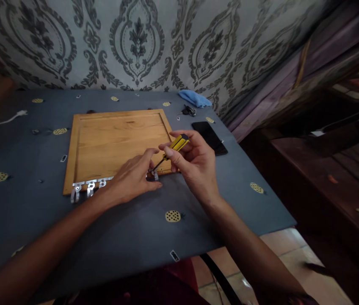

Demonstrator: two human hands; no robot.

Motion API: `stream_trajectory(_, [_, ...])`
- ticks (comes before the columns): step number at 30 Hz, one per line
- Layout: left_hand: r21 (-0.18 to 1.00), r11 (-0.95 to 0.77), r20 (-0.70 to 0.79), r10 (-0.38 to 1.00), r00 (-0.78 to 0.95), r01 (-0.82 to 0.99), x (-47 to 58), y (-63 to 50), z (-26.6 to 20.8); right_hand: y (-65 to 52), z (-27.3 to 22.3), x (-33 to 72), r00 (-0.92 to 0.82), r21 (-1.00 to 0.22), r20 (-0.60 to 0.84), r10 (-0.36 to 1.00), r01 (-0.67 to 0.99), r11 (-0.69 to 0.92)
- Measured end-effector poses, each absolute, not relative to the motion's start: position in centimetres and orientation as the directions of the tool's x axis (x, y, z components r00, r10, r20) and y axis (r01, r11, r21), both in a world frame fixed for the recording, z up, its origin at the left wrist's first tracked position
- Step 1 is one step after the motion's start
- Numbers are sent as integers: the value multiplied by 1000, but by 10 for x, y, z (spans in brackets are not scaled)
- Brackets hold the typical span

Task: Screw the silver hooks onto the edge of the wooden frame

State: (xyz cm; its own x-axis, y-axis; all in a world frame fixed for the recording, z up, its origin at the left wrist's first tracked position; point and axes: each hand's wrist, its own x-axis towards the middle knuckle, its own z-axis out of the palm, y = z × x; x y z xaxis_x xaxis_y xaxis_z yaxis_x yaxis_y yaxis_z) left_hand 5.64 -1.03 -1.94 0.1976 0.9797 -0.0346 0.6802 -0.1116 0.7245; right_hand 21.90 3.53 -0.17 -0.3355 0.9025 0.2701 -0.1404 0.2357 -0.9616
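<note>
My right hand (195, 163) grips a yellow and black screwdriver (177, 145), its shaft slanting down to the left. The screwdriver's tip is at the right end of a silver metal hook rail (91, 184), which lies along the near edge of a wooden framed board (119, 144). My left hand (135, 176) is curled over the rail's right part, thumb and fingers around the end hook (154, 174), steadying it. The hand hides the middle of the rail. Any screw under the tip is too small to make out.
The board lies on a table with a grey-blue pineapple-print cloth (217, 199). Right of it are a black phone (209, 137), keys (189, 111) and a blue cloth (195, 98). A white cable (4, 120) lies at left. A patterned wall stands behind; dark furniture (319, 169) is at right.
</note>
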Motion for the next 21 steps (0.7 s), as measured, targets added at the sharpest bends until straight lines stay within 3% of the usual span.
stream_trajectory(12, [738, -107, -44, 978, 206, 667, 55, -10, -22, 38, 0, 231, -374, -935, 346, 860, -65, 348])
stream_trajectory(21, [751, -107, -19, 983, 184, 651, 58, -14, -13, 37, 0, 227, -236, -934, 339, 911, 34, 356])
